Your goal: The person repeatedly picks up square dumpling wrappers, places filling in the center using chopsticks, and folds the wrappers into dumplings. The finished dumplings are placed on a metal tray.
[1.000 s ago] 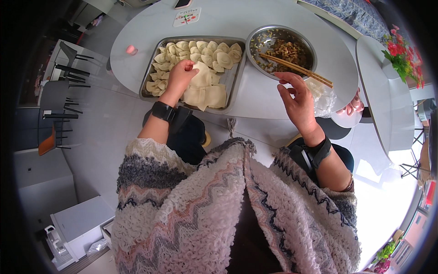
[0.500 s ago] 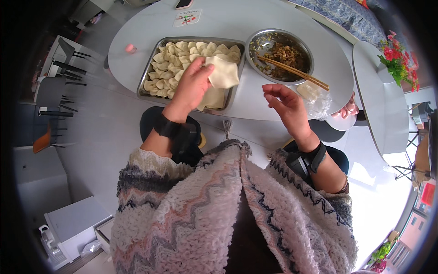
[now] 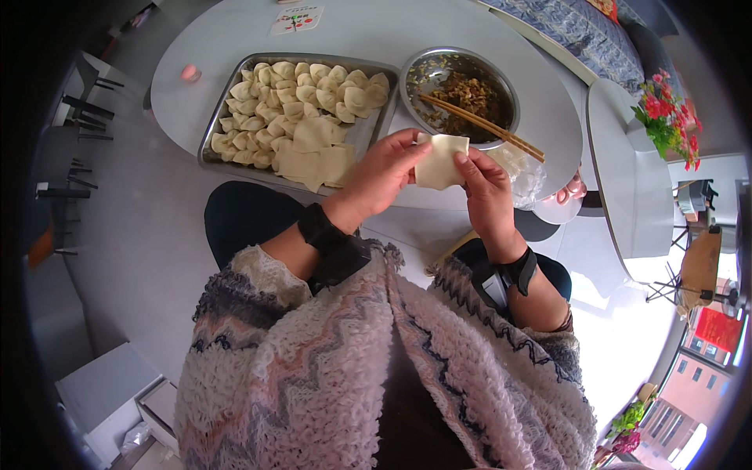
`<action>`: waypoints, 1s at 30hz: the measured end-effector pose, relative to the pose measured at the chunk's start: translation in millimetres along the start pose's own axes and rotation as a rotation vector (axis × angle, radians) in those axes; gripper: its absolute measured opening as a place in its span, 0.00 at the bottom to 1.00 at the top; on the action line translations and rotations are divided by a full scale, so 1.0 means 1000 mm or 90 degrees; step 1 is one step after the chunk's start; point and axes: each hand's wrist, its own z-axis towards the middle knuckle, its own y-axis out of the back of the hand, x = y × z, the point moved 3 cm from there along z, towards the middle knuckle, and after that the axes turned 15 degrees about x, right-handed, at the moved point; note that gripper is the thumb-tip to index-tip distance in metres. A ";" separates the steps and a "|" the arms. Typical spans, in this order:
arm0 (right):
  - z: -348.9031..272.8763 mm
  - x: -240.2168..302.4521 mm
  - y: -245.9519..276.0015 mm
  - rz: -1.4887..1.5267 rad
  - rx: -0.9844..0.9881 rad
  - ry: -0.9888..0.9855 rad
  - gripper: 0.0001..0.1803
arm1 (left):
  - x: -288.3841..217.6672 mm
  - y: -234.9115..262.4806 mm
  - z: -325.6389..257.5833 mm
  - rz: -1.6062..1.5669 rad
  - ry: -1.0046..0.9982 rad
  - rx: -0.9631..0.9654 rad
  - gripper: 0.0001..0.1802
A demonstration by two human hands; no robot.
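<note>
Between my two hands is a pale, square dumpling wrapper (image 3: pixel 440 162), held up just in front of the table's near edge. My left hand (image 3: pixel 381 174) pinches its left side, and my right hand (image 3: pixel 489 185) grips its right side with the thumb on top. To the left, a metal tray (image 3: pixel 215 125) bears rows of folded dumplings (image 3: pixel 270 98). Flat loose wrappers (image 3: pixel 312 160) lie at the tray's near side. Beyond my hands stands a steel bowl (image 3: pixel 407 98) of chopped filling (image 3: pixel 470 92), with wooden chopsticks (image 3: pixel 484 125) resting across it.
The oval grey table (image 3: pixel 180 59) carries a small pink object (image 3: pixel 190 73) and a printed white card (image 3: pixel 298 19). Clear crumpled plastic (image 3: pixel 523 174) lies right of my right hand. Red flowers (image 3: pixel 666 110) stand on a neighbouring surface at the right.
My left hand has brought the wrapper rightward, away from the tray. My right hand, empty before, has closed on its other side. The whole view has shifted, and more loose wrappers show.
</note>
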 end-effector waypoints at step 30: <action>0.007 0.008 0.088 0.205 -0.284 0.111 0.06 | 0.015 -0.007 -0.013 -0.289 -0.042 -0.045 0.22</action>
